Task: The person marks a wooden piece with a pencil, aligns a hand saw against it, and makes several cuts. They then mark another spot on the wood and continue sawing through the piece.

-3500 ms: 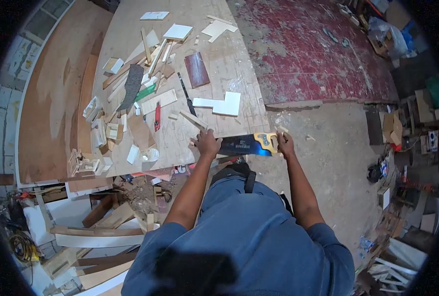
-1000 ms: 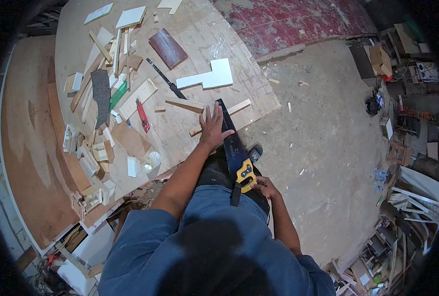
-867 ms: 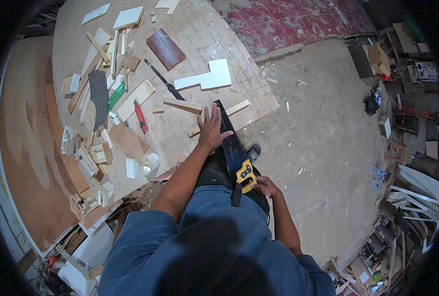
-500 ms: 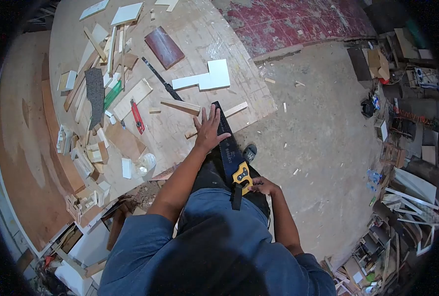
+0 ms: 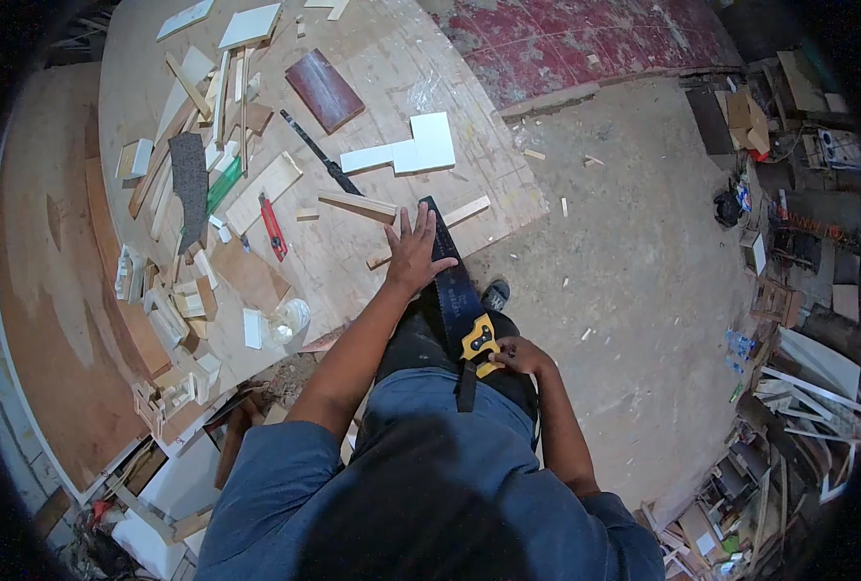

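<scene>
At the table (image 5: 338, 276), left hand (image 5: 413, 259) spread wide by saw (image 5: 457, 298), right hand (image 5: 521, 355) gripping its handle (image 5: 480, 335)

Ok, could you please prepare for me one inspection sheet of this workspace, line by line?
Surface: wooden tabletop, marked and worn.
Job's things: handsaw lying across a wooden strip, partly hidden.
Clutter: red utility knife, white L-shaped board, many wood offcuts on the left.
Hands: left hand spread over the strip, beside the saw; right hand on the yellow handle.
Cables: nothing certain; orange coil at right, cord or hose unclear.
Surroundings: concrete floor with small scraps, red floor section beyond, piled scrap at right.
</scene>
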Motion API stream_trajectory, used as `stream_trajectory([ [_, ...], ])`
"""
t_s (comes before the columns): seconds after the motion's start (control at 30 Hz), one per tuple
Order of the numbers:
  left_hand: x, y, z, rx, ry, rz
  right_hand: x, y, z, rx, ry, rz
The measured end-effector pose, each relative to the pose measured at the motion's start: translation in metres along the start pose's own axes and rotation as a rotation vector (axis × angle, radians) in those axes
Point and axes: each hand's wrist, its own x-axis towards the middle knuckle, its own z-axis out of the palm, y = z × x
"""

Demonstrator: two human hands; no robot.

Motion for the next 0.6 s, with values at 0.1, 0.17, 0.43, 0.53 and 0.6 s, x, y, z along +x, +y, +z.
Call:
stream_trajectory([
  [0.1,0.002,0.0,0.001,0.026,0.001,0.007,0.002,-0.011,-0.003,-0.003,0.22,-0.078],
  [0.17,0.001,0.001,0.0,0.037,-0.007,0.006,0.005,-0.024,-0.01,-0.039,0.369,-0.116],
  [0.43,0.0,0.003,-0.004,0.052,-0.028,0.014,0.027,-0.105,-0.049,0.155,0.847,-0.571],
  [0.53,0.0,0.003,-0.004,0.056,-0.028,0.014,0.039,-0.141,-0.058,0.22,0.817,-0.664],
  [0.6,0.0,0.004,-0.005,0.044,-0.027,0.009,0.053,-0.158,-0.064,0.268,0.744,-0.793],
])
